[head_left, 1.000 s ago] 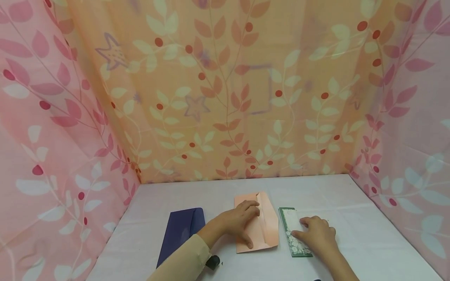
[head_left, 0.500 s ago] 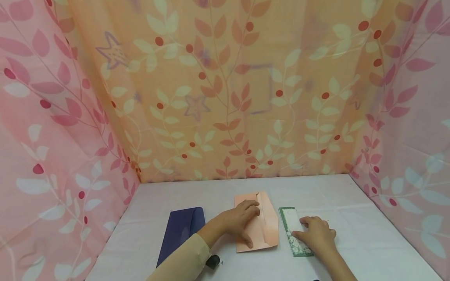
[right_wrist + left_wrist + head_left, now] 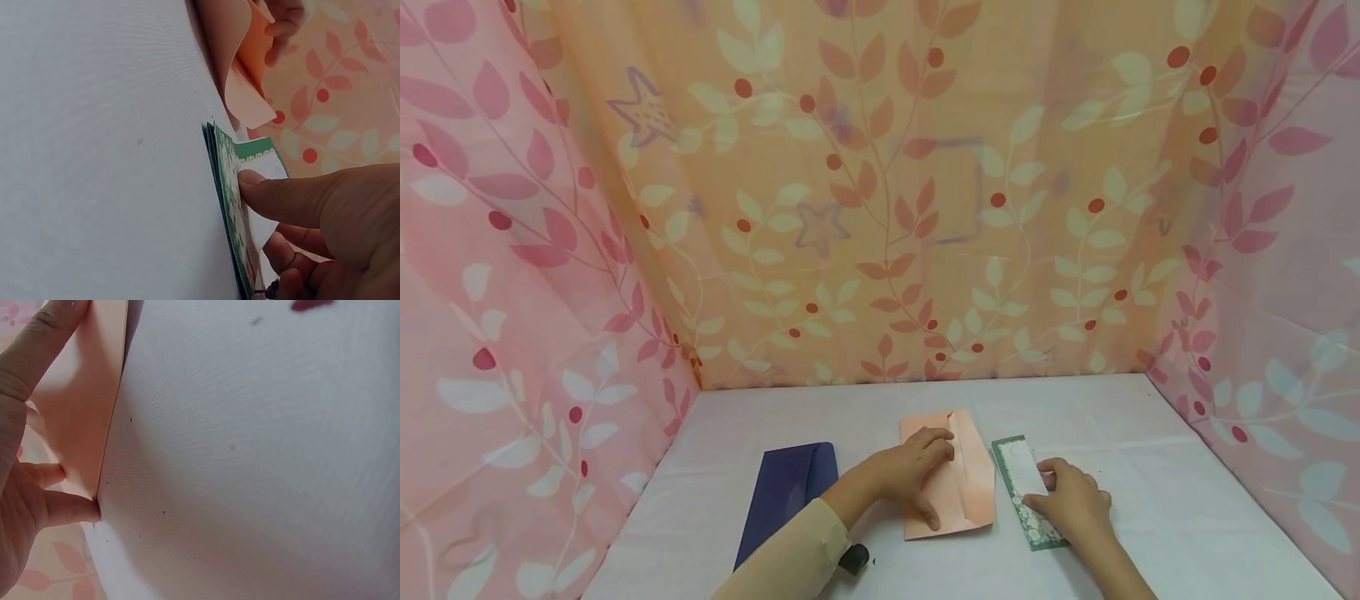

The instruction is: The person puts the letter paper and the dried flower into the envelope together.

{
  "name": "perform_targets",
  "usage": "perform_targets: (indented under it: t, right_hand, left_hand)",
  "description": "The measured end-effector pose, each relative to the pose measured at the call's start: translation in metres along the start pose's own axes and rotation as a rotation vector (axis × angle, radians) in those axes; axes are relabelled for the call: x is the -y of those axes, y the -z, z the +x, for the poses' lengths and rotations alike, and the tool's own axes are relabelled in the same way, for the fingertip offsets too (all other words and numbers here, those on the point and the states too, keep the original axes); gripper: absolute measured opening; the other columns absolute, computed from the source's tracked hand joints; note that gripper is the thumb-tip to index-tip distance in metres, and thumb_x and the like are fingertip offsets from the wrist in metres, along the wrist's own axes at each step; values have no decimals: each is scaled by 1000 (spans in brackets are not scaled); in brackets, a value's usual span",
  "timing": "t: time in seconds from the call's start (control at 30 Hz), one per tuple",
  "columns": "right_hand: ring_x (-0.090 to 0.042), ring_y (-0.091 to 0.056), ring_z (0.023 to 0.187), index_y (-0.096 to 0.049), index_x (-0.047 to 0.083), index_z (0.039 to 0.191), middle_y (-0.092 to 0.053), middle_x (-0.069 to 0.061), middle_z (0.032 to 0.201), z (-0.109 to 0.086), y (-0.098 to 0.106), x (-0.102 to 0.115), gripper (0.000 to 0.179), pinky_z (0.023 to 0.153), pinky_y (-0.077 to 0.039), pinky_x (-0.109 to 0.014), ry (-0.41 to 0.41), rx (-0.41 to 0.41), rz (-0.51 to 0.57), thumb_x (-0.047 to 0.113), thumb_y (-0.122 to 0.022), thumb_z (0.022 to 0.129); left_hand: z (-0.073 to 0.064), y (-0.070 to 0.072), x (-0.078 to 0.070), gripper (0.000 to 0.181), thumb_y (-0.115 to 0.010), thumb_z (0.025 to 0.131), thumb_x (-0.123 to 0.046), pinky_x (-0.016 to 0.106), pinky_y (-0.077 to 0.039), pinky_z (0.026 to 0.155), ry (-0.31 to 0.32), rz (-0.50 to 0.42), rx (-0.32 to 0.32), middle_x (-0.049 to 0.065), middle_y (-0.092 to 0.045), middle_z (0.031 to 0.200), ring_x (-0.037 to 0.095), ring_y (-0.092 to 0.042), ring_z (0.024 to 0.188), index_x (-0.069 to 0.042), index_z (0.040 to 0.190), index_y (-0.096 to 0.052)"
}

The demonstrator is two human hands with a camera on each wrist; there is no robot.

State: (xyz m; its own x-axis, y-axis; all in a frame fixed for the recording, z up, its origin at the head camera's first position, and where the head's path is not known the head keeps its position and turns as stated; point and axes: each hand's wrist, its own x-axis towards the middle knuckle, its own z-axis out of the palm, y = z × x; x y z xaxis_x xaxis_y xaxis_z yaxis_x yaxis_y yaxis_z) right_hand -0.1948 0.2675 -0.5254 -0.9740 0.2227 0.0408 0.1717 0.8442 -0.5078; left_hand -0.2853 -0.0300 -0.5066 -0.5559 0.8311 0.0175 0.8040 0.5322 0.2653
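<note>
A peach envelope (image 3: 979, 479) lies on the table with its flap unfolded to the right. My left hand (image 3: 908, 475) rests on it, fingers and thumb spread; in the left wrist view the fingertips reach the edge of the envelope (image 3: 94, 419). To the right is a narrow folded card (image 3: 1017, 468), green-bordered with white flowers and a white panel. My right hand (image 3: 1077, 502) grips its right side. In the right wrist view the thumb presses the front of the card (image 3: 231, 169), whose layers stand slightly apart; the fingers are partly behind it.
A dark blue envelope (image 3: 782, 492) lies to the left, partly covered by my left sleeve (image 3: 797, 550). A small black object (image 3: 853, 559) sits beside that sleeve. White cloth covers the table (image 3: 737, 417), with floral curtains (image 3: 880, 208) behind and at both sides.
My right hand has shifted slightly left with the card, whose top end now leans further left, close to the peach envelope. My left hand has stayed in place.
</note>
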Motion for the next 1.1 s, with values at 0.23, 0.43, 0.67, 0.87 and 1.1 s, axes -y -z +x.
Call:
perform_targets:
  t: [0.23,0.43,0.67,0.87,1.1]
  right_hand:
    - [-20,-55,74,-65,0,120,-62,1,81,-2,3,-3,68,69,-42,-41,17,22,-35,42,-91,73]
    - [-18,-52,69,-66,6,102,-57,1,75,-1,7,-6,53,61,-40,-33,-5,68,-2,44,-89,74]
    - [-16,-53,70,-64,9,102,-60,3,78,1,13,-12,50,61,-41,-34,27,109,21,48,-86,78]
    - [-16,-55,73,-66,5,111,-64,1,80,4,16,-14,54,63,-44,-33,16,160,145,50,-81,84]
    - [-17,-63,87,-61,-3,130,-73,-3,97,6,22,-12,63,79,-54,-43,-39,251,285,44,-76,90]
  left_hand:
    - [0,-2,1,100,-86,61,-71,32,-42,113,-11,3,-5,-7,-22,163,13,-25,150,-26,137,-40]
    - [0,-1,0,100,-86,61,-70,31,-41,114,-16,21,-4,-5,-23,163,15,-26,150,-25,137,-39]
    - [0,1,-1,99,-88,61,-68,31,-39,116,-24,37,-4,-2,-24,162,16,-26,150,-23,136,-40]
    - [0,-1,-1,98,-87,62,-68,31,-39,115,-10,6,14,-4,-23,163,15,-25,150,-24,136,-40]
    - [0,-1,0,99,-88,62,-68,30,-39,115,-21,26,5,-3,-23,163,15,-24,151,-24,136,-39]
